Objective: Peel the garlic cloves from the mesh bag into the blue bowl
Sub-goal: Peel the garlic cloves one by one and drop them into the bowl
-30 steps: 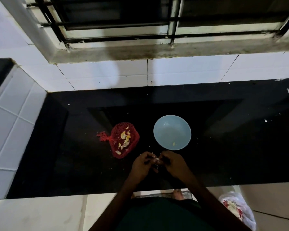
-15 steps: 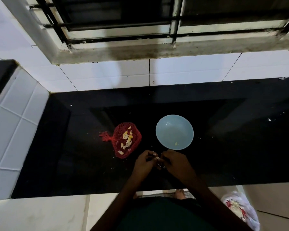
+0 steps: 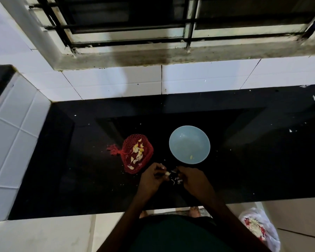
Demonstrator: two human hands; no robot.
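a: where's the piece being worked?

b: the garlic clove [image 3: 167, 173] sits between both hands, low over the dark surface [image 3: 98, 179]. the left hand [image 3: 151, 177] pinches it in curled fingers [image 3: 159, 167]; the right hand [image 3: 193, 180], fingers curled too, picks at its skin.

a: which way is the drop?

b: the blue bowl [image 3: 185, 140] lies just beyond the hands, nearer the right one, with one peeled clove [image 3: 191, 157] inside. the held clove seems to lie crosswise, hand to hand, but it's too small to be sure.

a: the supply?

b: the mesh bag [image 3: 127, 160], holding more cloves, is just beyond the left hand.
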